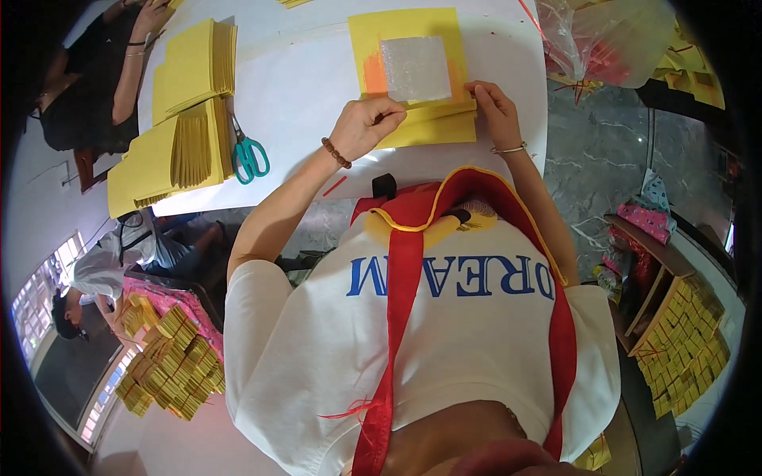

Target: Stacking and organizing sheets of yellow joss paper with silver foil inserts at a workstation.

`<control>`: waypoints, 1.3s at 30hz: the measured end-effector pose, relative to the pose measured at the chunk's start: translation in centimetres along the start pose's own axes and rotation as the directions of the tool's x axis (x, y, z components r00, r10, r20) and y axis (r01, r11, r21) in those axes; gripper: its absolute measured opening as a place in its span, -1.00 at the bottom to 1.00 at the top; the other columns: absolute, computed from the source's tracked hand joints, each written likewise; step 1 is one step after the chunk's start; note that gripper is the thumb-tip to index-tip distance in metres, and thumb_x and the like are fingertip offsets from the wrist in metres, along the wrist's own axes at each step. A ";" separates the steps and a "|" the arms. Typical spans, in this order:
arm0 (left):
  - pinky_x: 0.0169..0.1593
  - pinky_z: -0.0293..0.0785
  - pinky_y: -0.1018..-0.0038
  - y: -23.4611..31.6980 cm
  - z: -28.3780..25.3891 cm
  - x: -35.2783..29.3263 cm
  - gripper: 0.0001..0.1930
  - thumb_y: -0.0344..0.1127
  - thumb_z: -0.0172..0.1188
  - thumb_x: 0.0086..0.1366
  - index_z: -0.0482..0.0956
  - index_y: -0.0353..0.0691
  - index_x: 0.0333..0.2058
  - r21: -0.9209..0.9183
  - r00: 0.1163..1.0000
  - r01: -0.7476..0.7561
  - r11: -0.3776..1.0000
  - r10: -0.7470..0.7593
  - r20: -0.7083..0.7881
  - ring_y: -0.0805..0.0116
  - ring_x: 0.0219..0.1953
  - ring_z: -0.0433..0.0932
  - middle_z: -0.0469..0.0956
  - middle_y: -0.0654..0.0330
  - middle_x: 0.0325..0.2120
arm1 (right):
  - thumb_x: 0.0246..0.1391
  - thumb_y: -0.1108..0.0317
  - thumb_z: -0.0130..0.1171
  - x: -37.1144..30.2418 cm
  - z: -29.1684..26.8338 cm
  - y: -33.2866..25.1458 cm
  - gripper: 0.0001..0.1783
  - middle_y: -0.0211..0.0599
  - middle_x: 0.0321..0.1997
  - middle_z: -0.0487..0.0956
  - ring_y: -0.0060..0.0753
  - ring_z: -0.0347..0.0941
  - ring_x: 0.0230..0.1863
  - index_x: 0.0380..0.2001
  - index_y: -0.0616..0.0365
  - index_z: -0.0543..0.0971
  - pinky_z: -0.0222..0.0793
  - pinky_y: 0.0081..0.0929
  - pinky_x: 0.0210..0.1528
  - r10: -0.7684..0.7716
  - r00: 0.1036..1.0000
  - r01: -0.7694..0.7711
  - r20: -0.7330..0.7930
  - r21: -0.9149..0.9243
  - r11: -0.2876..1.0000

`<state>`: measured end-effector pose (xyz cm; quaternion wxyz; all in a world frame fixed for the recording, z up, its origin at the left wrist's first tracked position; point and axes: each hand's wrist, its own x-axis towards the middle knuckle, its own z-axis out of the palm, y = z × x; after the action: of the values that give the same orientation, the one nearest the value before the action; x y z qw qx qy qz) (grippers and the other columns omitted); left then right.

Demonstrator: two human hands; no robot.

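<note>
A yellow paper sheet (406,22) lies on the white table in front of me, with a shiny silver square (417,68) over an orange patch (374,76) at its middle. Across the sheet's near part runs a raised fold. My left hand (370,124) pinches this fold at its left side, thumb against curled fingers, a brown bead bracelet on the wrist. At the fold's right end, my right hand (498,113) grips the paper's edge between thumb and fingers; a thin bangle circles that wrist.
Stacks of folded yellow paper (190,67) and teal-handled scissors (250,159) lie left on the white table (302,71). A red strip (335,186) rests near its front edge. One person (95,87) sits far left, another (111,254) lower left by tied bundles (178,365). Plastic bags (611,40) stand right.
</note>
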<state>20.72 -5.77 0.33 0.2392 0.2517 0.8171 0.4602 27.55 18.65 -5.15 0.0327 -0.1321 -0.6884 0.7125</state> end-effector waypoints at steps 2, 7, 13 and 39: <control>-0.49 0.36 0.53 -0.1 0.0 0.2 -0.82 -0.30 0.11 0.13 0.56 -0.31 -0.41 -0.024 1.000 0.028 0.999 -0.028 0.014 0.45 -0.62 0.43 0.51 0.16 -0.64 | 0.17 0.26 -0.04 0.0 0.0 0.0 -0.73 -0.45 -0.23 0.53 -0.69 0.35 -0.19 -0.20 0.21 0.51 0.24 -0.70 -0.09 -0.009 1.000 0.009 -0.005 -0.009 1.000; -0.45 0.35 0.57 -0.4 -0.4 0.6 -0.82 -0.30 0.11 0.11 0.55 -0.32 -0.41 -0.071 0.995 0.081 0.994 -0.077 0.064 0.53 -0.58 0.41 0.50 0.21 -0.63 | 0.17 0.27 -0.04 0.0 0.2 0.1 -0.73 -0.45 -0.25 0.53 -0.67 0.37 -0.20 -0.21 0.22 0.51 0.24 -0.69 -0.09 0.012 1.000 -0.012 -0.019 0.017 1.000; -0.43 0.34 0.60 -0.5 -0.6 0.9 -0.82 -0.32 0.12 0.10 0.55 -0.34 -0.42 -0.155 0.987 0.142 0.978 -0.129 0.092 0.58 -0.55 0.39 0.48 0.24 -0.62 | 0.17 0.28 -0.05 0.2 -0.3 0.5 -0.73 -0.41 -0.19 0.51 -0.62 0.38 -0.17 -0.21 0.23 0.50 0.23 -0.66 -0.05 -0.038 0.999 0.037 0.023 0.037 0.999; -0.17 0.31 0.40 -0.1 -1.9 -4.4 -0.67 -0.47 0.08 -0.02 0.50 -0.11 -0.20 0.439 0.911 -0.395 0.807 0.405 0.075 0.23 -0.34 0.47 0.52 0.18 -0.42 | -0.03 0.41 0.05 -3.6 -1.3 -4.4 -0.79 -0.32 -0.15 0.51 -0.27 0.36 -0.10 -0.24 0.05 0.48 0.09 -0.38 0.02 -0.245 0.850 0.464 0.466 -0.444 0.767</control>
<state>22.86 -9.79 1.80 0.0640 0.4609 0.8313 0.3039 30.70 19.36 -0.27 -0.0037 0.1401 -0.8658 0.4804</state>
